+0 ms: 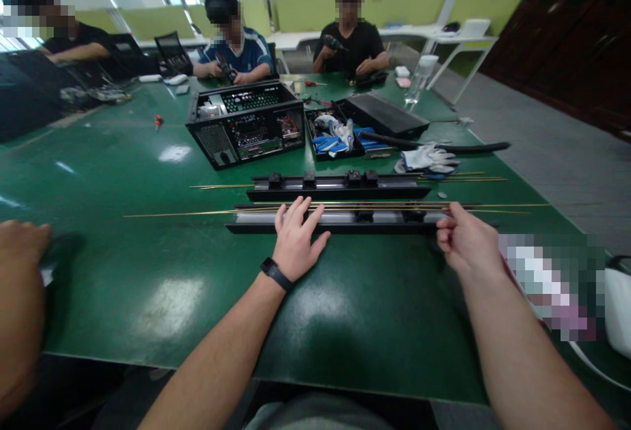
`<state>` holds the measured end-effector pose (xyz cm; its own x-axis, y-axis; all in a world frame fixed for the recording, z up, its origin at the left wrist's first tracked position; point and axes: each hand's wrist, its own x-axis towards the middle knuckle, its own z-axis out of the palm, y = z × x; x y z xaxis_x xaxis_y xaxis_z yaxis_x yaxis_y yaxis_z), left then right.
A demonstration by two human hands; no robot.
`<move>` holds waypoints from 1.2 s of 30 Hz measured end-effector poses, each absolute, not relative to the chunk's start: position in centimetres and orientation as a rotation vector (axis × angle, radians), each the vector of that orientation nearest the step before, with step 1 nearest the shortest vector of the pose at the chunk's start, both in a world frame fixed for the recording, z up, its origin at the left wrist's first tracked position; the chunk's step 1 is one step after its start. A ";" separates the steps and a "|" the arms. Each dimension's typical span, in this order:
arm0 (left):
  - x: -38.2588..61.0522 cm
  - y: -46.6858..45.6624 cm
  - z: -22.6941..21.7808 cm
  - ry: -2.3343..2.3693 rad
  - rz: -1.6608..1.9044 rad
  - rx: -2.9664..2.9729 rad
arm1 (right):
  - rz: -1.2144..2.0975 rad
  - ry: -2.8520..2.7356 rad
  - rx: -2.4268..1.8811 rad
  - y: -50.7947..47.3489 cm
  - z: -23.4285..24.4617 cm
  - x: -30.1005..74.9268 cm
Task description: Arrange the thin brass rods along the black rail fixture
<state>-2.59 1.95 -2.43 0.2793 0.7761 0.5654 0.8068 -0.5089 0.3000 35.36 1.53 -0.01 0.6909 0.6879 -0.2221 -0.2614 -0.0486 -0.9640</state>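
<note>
My left hand (300,238), with a dark band on its wrist, is open. Its spread fingers rest over several thin brass-coloured rods (379,206) and the near black channel rail (266,227). Farther right, my right hand (466,238) is closed, thumb and forefinger pinching the rods near the rail's right end. The rods lie lengthwise along the rail and stick out past both ends. Dark blocks sit inside this rail. Just behind it is a second black rail (335,194) with several black blocks (309,180) and more thin rods (217,187) at its ends.
Behind the rails stand an open computer case (246,131), a black tray (335,152) with gloves and a dark panel (382,114). White gloves (428,159) and a black tube (444,146) lie right. Several people sit around the green table (148,272); another arm (20,311) reaches in left.
</note>
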 end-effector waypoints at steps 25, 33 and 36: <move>-2.6 2.0 -2.3 -1.530 -1.013 -2.486 | 0.859 -0.394 -1.429 1.3 1.0 34.5; -2.7 2.0 -2.3 -1.531 -1.021 -2.479 | 0.844 -0.392 -1.433 1.4 0.9 34.3; -2.7 2.1 -2.4 -1.512 -1.023 -2.479 | 0.821 -0.396 -1.428 1.5 0.8 34.3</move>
<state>-2.71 2.12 -2.35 0.2975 0.7695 0.5651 0.8111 -0.5160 0.2755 34.27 1.47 0.79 0.6750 0.7021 -0.2268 -0.2595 -0.0619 -0.9638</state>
